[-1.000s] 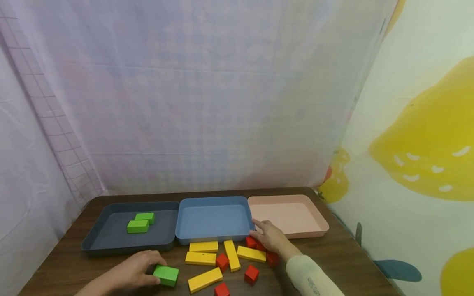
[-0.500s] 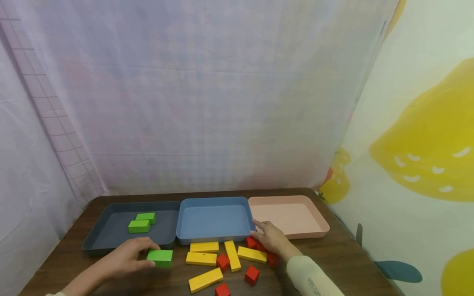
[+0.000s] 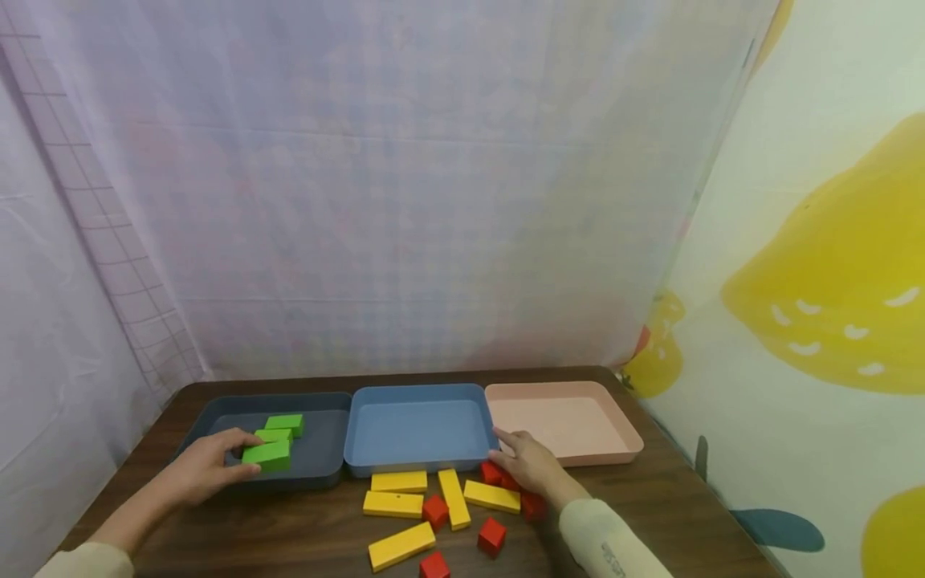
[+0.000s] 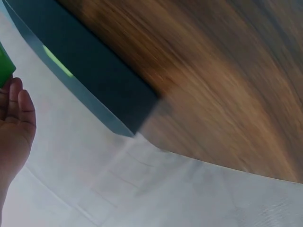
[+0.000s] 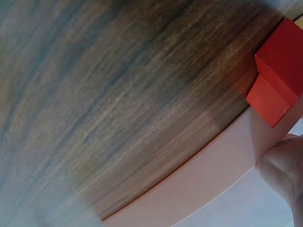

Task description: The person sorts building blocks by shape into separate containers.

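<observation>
My left hand (image 3: 205, 466) pinches a green block (image 3: 267, 457) between thumb and fingers, above the near part of the dark grey tray (image 3: 325, 461). In that tray lie two other green blocks (image 3: 286, 422), the nearer one partly hidden by the held block. The left wrist view shows the held green block (image 4: 4, 66) cut off by the frame edge. With fingers extended, my right hand (image 3: 533, 463) rests at the near left corner of the pink tray (image 3: 578, 460). Red blocks (image 3: 491, 472) lie beside and partly beneath it; the right wrist view shows a red block (image 5: 281, 59) against that tray's wall.
Between the other two trays stands a blue tray (image 3: 419, 429). In front of it, several yellow blocks (image 3: 401, 547) and red cubes (image 3: 491, 537) lie scattered on the brown wooden table (image 3: 303, 538). A pale curtain (image 3: 433, 201) hangs behind the table.
My left hand has lifted the green block from the table and carried it left and away from me, over the dark grey tray. The right hand stays in place.
</observation>
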Demonstrator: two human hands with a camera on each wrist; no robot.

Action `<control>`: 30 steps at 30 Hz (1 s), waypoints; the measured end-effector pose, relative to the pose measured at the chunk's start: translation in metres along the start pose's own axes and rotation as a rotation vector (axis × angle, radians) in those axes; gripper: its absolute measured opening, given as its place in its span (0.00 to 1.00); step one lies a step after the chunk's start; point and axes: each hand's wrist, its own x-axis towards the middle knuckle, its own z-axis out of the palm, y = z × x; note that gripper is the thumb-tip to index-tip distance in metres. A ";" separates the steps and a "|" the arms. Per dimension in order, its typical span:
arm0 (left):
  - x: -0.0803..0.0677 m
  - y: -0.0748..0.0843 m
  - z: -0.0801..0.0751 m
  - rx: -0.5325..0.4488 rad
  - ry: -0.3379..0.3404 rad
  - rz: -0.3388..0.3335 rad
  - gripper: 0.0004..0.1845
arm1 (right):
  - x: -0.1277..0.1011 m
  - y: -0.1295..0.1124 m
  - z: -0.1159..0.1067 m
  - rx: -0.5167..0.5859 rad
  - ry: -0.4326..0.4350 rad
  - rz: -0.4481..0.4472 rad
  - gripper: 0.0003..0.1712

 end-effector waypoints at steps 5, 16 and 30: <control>-0.001 -0.017 -0.006 0.023 0.019 -0.079 0.23 | -0.001 0.001 0.000 -0.003 0.005 -0.010 0.34; 0.008 -0.042 -0.016 0.044 -0.036 -0.142 0.21 | -0.001 -0.001 -0.001 0.002 -0.001 0.008 0.34; 0.018 -0.052 0.000 0.072 -0.104 -0.161 0.18 | -0.001 0.001 0.002 0.003 -0.001 0.012 0.35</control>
